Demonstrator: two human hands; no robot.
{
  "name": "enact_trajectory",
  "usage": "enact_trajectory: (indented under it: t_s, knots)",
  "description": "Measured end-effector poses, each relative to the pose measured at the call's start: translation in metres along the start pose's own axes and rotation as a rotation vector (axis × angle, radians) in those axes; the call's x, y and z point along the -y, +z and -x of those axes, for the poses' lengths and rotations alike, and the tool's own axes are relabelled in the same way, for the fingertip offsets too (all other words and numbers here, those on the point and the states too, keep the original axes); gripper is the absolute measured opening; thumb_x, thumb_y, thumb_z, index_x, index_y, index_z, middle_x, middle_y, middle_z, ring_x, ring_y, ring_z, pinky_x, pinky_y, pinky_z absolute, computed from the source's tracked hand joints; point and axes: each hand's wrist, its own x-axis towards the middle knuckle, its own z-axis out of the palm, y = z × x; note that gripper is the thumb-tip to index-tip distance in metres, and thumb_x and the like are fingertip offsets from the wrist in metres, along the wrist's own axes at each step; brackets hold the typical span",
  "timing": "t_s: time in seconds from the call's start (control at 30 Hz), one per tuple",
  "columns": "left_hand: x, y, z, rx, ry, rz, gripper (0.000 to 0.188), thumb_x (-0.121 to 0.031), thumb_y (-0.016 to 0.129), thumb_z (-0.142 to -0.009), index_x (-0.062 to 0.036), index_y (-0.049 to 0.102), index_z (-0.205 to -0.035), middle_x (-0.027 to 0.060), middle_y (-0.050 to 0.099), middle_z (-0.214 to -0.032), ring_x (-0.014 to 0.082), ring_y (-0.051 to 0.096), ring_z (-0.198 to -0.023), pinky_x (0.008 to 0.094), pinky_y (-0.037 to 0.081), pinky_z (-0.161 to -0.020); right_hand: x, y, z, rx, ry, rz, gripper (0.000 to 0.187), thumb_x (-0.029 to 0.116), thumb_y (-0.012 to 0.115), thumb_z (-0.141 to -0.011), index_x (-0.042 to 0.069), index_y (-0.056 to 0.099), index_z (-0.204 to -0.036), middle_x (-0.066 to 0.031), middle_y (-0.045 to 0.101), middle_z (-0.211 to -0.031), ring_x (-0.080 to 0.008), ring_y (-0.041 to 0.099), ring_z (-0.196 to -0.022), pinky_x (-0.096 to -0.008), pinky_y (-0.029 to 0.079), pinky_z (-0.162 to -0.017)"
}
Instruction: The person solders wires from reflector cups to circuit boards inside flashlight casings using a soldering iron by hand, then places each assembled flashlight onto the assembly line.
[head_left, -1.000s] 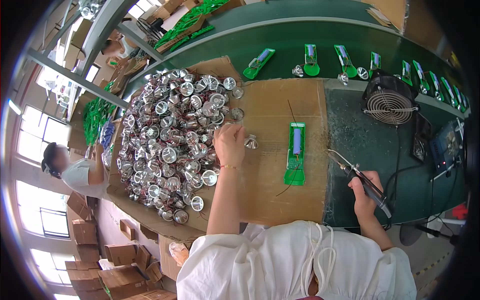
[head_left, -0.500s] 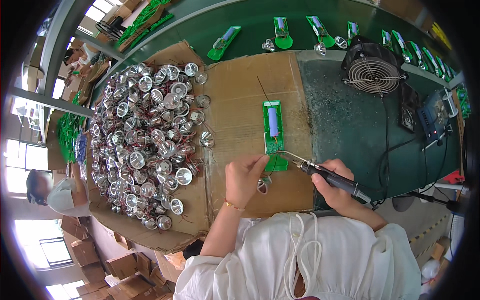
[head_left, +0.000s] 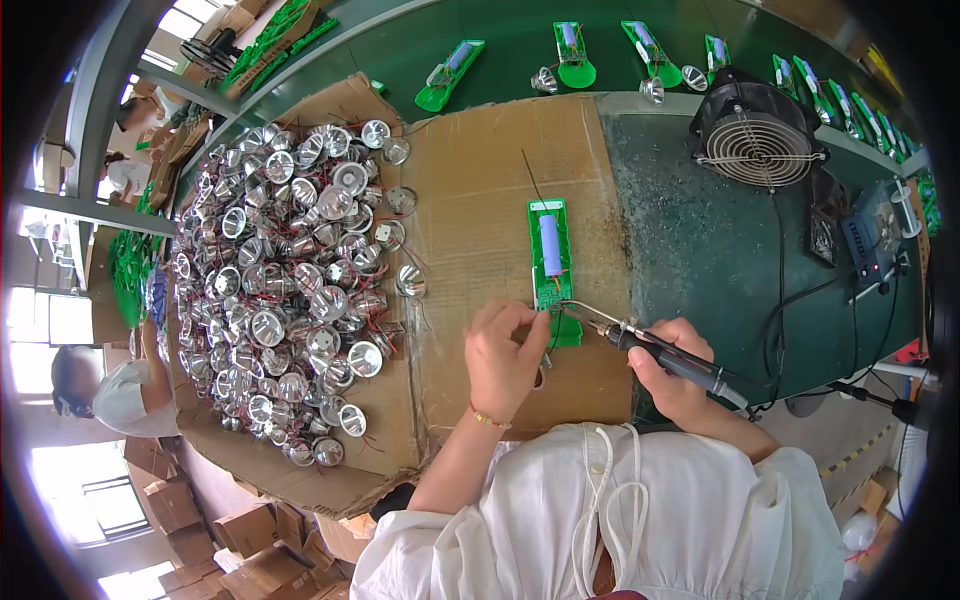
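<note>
A green flashlight housing (head_left: 566, 331) lies on the cardboard in front of me, a purple cylindrical battery (head_left: 551, 245) and a small green circuit board (head_left: 550, 298) in it. My right hand (head_left: 680, 368) is wrapped round a black-handled soldering iron (head_left: 668, 353), whose bent tip reaches the lower end of the board. Beside it, my left hand (head_left: 503, 358) has thumb and forefinger pinched together at the board's edge on what looks like a thin wire. Just beneath that hand a small reflector (head_left: 540, 378) shows, mostly hidden.
Silver lamp reflectors (head_left: 270, 328) with red wires are heaped on cardboard at the left. A round fan (head_left: 757, 150) and a blue soldering station (head_left: 872, 235) stand at the right. More green housings (head_left: 575, 72) line the far side. A co-worker (head_left: 130, 390) is at the left.
My left hand has shifted slightly right and turned, covering more of the small reflector. The iron's tip stays at the circuit board. The whole view has shifted a little.
</note>
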Motion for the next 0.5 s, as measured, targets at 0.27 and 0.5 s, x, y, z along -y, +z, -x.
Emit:
enact_trajectory:
  t_s: [0.27, 0.5]
  knots:
    - [-0.0006, 0.0028, 0.0004, -0.023, 0.039, 0.005, 0.01, -0.004, 0.071, -0.074, -0.0005, 0.062, -0.069, 0.0095, 0.06, -0.072, 0.0215, 0.056, -0.059, 0.0324, 0.044, -0.053, 0.001, 0.0024, 0.004, -0.054, 0.019, -0.001, 0.019, 0.012, 0.067, -0.084, 0.0, 0.054, -0.087, -0.0038, 0.06, -0.065, -0.0056, 0.054, -0.055, -0.0234, 0.043, -0.049]
    - [-0.0034, 0.0023, 0.0014, -0.005, 0.036, 0.011, 0.01, -0.005, 0.07, -0.076, -0.0001, 0.063, -0.07, 0.0094, 0.059, -0.073, 0.0204, 0.056, -0.058, 0.0313, 0.044, -0.053, 0.0046, -0.0076, 0.0077, 0.015, 0.076, 0.014, 0.018, 0.013, 0.062, -0.086, -0.001, 0.05, -0.09, -0.0089, 0.062, -0.07, -0.0115, 0.056, -0.064, -0.0269, 0.046, -0.059]
